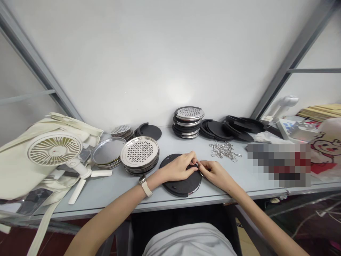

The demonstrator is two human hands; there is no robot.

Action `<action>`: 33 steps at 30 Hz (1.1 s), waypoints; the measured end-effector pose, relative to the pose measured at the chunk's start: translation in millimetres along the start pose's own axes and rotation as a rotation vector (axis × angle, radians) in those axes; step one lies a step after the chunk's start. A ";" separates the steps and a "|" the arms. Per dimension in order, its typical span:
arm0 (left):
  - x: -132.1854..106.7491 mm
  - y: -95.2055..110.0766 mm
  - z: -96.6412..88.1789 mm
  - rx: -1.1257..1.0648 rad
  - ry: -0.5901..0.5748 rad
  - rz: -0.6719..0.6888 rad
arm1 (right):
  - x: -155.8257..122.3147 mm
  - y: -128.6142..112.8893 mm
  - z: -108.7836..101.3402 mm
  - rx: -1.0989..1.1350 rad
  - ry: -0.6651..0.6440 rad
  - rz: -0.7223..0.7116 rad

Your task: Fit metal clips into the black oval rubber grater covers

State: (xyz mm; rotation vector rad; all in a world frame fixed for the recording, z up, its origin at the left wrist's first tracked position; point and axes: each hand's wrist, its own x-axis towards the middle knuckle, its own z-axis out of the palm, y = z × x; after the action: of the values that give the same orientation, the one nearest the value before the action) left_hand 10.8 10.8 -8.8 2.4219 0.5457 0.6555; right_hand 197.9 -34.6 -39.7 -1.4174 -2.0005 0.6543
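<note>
A round black disc [181, 188] lies on the table in front of me, with a glossy lower right rim. My left hand [183, 168] reaches over its upper part, fingers curled and thumb closed at the disc's right edge. Pinched at that same edge, the fingers of my right hand [214, 174] meet the left fingertips. A small shiny bit shows under the right fingers; what it is cannot be made out. Just left of the disc stands a stack of round metal grater plates [140, 153]. Beyond my right hand lies a loose pile of wire clips [225, 151].
Plain metal discs [108, 151] are stacked at left, beside a white fan [55, 149] and a cream bag [16, 170]. Along the wall stand a mixed stack of graters and black rings [188, 122] and several black lids [220, 129]. A printed bag [329, 142] sits at right.
</note>
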 end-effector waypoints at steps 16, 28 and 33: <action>-0.3 0.9 -3.0 -0.025 -0.014 -0.018 | -0.4 -1.2 -0.7 -0.028 0.009 0.005; -1.8 5.4 -6.0 -0.010 -0.029 -0.025 | 0.4 -0.2 1.1 -0.021 -0.019 0.023; -1.7 5.9 -6.3 -0.023 -0.032 -0.028 | 0.0 -0.6 0.3 -0.036 -0.008 0.014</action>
State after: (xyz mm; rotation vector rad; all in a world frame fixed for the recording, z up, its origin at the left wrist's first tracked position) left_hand 7.3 8.1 -1.2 2.3954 0.5549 0.6067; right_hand 197.3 -34.8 -39.5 -1.4526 -2.0196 0.6337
